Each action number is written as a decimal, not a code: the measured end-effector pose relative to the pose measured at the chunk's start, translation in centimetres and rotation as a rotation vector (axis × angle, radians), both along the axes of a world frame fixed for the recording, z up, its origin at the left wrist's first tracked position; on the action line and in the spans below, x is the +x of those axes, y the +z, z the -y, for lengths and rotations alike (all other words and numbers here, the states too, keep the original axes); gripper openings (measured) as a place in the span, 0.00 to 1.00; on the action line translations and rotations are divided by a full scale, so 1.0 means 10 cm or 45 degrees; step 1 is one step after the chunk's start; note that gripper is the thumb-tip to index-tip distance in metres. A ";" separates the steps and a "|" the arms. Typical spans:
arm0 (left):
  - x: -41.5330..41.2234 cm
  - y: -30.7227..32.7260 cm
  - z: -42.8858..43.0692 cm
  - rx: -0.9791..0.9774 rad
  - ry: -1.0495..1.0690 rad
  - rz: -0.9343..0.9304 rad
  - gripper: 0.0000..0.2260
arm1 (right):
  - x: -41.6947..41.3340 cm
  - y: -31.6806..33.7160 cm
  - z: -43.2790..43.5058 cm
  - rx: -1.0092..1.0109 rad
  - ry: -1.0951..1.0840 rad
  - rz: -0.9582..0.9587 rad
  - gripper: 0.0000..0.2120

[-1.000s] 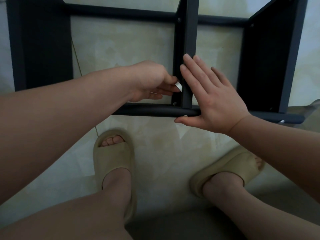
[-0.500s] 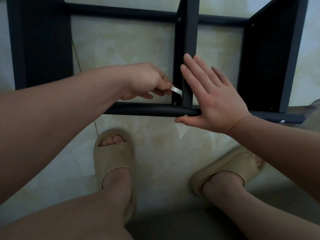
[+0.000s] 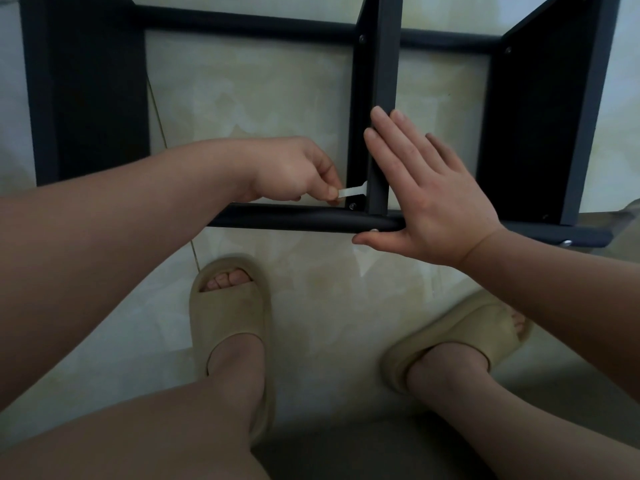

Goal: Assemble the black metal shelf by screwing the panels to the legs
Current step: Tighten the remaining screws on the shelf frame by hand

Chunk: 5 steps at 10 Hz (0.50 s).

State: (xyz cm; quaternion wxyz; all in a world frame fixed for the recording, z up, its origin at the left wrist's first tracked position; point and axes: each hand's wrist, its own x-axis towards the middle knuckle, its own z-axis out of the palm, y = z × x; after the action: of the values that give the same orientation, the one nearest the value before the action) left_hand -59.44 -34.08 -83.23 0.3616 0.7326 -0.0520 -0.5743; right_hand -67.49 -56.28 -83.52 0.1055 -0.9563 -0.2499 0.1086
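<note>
The black metal shelf lies on its side on the floor. Its near leg (image 3: 294,218) runs left to right and the far leg (image 3: 242,22) runs along the top. The middle panel (image 3: 377,98) stands edge-on between them, with the left panel (image 3: 86,98) and right panel (image 3: 543,116) on either side. My left hand (image 3: 294,171) pinches a small flat silver wrench (image 3: 351,192) at the corner where the middle panel meets the near leg, just above a screw (image 3: 352,205). My right hand (image 3: 426,192) lies flat against the middle panel, its thumb under the near leg.
Pale marbled floor tiles (image 3: 259,98) show through the frame. My feet in beige slippers, the left one (image 3: 230,320) and the right one (image 3: 460,337), stand close in front of the near leg. A screw head (image 3: 567,242) sits at the leg's right end.
My left hand has drawn back to the left and down, swinging the wrench from a tilted pose to nearly level. My right hand has stayed put on the panel.
</note>
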 end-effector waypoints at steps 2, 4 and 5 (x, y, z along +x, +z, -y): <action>-0.01 0.01 0.03 0.034 -0.092 0.059 0.06 | 0.00 0.01 0.00 0.000 0.003 -0.011 0.52; -0.01 -0.03 0.04 0.185 -0.162 0.259 0.08 | 0.01 0.02 0.00 0.001 0.010 -0.041 0.52; 0.01 0.05 -0.03 0.363 -0.330 0.319 0.05 | 0.02 0.10 -0.01 -0.009 0.006 -0.175 0.55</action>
State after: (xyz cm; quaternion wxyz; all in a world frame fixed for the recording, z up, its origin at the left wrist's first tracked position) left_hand -59.38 -33.74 -82.71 0.1684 0.8292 -0.1083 -0.5219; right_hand -67.29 -56.17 -82.54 0.1189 -0.9464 -0.2439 0.1752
